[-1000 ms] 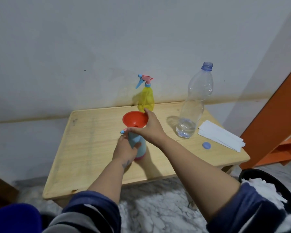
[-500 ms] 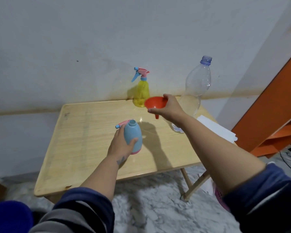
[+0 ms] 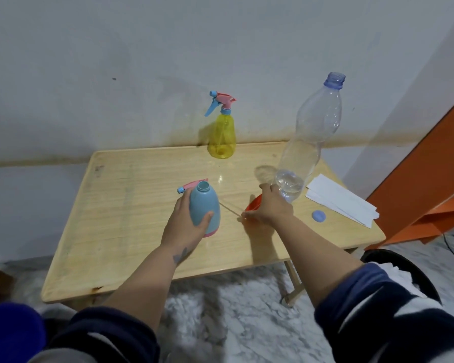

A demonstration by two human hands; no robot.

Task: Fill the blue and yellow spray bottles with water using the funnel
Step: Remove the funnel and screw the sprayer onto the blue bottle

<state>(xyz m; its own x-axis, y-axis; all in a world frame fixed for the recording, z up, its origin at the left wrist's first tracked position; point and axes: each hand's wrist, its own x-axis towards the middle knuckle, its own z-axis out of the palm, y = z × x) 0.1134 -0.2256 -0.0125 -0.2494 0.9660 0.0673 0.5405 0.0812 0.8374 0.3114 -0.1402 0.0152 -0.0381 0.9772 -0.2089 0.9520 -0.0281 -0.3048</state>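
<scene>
**Funnel at the surface, blue bottle open-necked**

The left hand (image 3: 186, 226) grasps the blue spray bottle (image 3: 204, 208) round its body, thumb across the near side, and the bottle stands on the wooden surface (image 3: 121, 221) with its neck uncapped. Behind the fingers of that hand lies the pink and blue spray head (image 3: 190, 185), just beside the bottle's neck.

To the right of it, apart from the bottle, the right hand (image 3: 270, 205) holds the red funnel (image 3: 254, 203) low at the surface; the hand covers most of the funnel, so whether it rests on the wood cannot be told.

Just beyond the right hand stands the clear water bottle (image 3: 309, 137), uncapped, with a little water in its base. Its blue cap (image 3: 319, 216) lies to the right of that hand, near the white papers (image 3: 341, 200). Far beyond both hands, against the wall, stands the yellow spray bottle (image 3: 221, 137), spray head fitted.
</scene>
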